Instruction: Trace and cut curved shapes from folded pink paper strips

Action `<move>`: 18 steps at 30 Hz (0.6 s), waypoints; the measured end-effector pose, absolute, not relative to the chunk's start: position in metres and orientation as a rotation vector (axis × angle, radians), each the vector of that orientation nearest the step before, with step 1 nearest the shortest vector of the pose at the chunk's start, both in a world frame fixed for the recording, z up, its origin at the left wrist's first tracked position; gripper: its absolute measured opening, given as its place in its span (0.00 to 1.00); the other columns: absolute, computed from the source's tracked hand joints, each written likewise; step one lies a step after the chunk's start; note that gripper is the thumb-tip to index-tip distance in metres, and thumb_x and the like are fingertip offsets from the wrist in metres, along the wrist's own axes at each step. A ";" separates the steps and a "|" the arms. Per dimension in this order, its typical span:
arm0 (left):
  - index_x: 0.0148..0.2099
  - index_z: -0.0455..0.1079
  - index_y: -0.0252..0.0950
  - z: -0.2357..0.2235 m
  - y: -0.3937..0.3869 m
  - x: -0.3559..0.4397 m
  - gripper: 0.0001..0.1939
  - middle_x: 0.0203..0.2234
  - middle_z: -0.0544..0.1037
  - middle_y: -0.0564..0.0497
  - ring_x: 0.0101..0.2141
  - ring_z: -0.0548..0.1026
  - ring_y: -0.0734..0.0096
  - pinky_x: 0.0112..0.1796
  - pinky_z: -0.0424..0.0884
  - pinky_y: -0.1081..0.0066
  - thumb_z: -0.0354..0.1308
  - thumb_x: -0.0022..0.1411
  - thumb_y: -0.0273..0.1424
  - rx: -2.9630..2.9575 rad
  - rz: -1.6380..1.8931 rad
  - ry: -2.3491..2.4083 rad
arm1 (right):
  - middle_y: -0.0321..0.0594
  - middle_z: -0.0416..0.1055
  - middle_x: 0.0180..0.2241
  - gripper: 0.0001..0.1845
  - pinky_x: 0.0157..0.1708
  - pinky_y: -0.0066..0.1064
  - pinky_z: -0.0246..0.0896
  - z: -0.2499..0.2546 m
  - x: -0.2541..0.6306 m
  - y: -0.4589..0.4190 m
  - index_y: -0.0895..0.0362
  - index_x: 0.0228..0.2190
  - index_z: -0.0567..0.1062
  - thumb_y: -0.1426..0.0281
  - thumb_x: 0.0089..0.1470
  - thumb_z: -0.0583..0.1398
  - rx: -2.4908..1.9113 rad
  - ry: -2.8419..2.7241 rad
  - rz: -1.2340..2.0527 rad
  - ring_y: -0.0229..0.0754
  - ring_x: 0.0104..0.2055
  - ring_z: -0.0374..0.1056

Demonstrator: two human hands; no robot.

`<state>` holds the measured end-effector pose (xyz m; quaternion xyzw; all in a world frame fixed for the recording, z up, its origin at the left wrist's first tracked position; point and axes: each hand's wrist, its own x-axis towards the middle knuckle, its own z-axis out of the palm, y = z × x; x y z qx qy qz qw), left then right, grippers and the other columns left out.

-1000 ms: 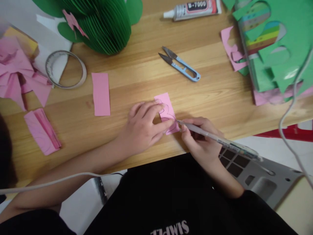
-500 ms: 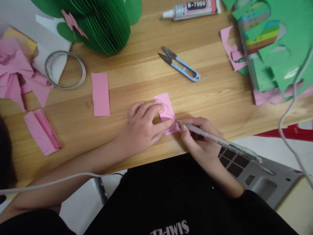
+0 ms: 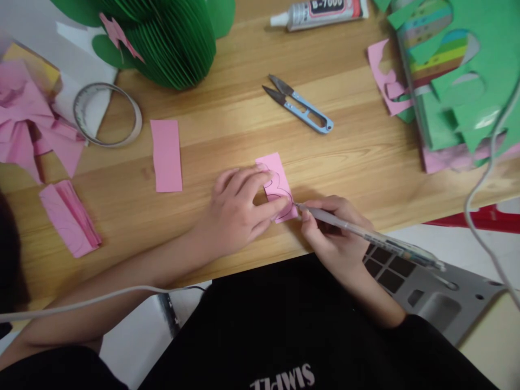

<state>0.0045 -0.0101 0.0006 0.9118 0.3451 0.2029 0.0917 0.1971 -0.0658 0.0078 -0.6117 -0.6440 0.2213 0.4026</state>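
My left hand (image 3: pixel 244 208) lies with thumb and fingers apart on a small pink paper strip (image 3: pixel 280 179), pressing it to the table. Dark curved lines are drawn on that strip, and my fingers cover part of them. My right hand (image 3: pixel 339 230) is closed around a slim clear pen (image 3: pixel 365 234). The pen's tip touches or nearly touches the strip's right edge, close to my left thumb. Blue thread snips (image 3: pixel 304 111) rest beyond the strip, blades apart. A plain pink paper rectangle (image 3: pixel 167 156) lies left of my left hand.
Farther left are a folded pink paper stack (image 3: pixel 71 219), a tape roll (image 3: pixel 136 127) and pink scraps (image 3: pixel 24 116). A green honeycomb paper piece (image 3: pixel 182 49) and a glue tube (image 3: pixel 309 17) lie at the back. Green paper cut-offs (image 3: pixel 495 54) and a white cable (image 3: pixel 483 179) occupy the right.
The pen's rear end has swung slightly right and its tip has shifted a little down along the strip's edge. My left hand and the paper stay in place.
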 end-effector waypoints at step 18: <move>0.48 0.73 0.46 0.001 -0.011 0.004 0.10 0.49 0.74 0.45 0.53 0.69 0.54 0.50 0.64 0.53 0.56 0.64 0.34 2.729 0.560 1.049 | 0.35 0.77 0.31 0.08 0.29 0.31 0.72 0.008 0.197 -0.065 0.54 0.36 0.74 0.74 0.52 0.64 -1.563 -1.632 0.532 0.37 0.29 0.73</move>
